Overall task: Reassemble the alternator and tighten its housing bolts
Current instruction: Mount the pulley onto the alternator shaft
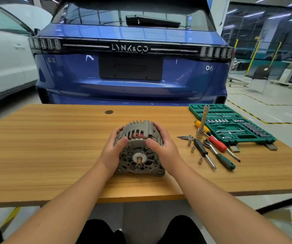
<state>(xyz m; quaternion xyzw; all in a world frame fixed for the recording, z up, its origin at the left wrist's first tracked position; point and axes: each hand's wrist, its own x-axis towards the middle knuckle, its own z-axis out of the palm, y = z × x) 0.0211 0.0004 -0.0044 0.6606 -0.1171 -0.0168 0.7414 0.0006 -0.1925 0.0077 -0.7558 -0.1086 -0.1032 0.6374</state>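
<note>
Alternator (pixel 139 152): ribbed grey cast metal, round, copper windings showing through slots.
Left hand (pixel 114 151): curled round its side.
Right hand (pixel 164 148): gripping opposite side.
Table (pixel 53 147): wood-grain.

The far sides of the alternator (pixel 139 147) were hidden behind both hands. The left hand's (pixel 114 150) fingers (pixel 118 130) curled out of sight at 9 o'clock, and the right hand's (pixel 164 147) at 3 o'clock. The tiny sockets in the green tool case (pixel 229 124) were too small to tell apart. The white car (pixel 4 59) was cut off at the picture's left edge.
</note>
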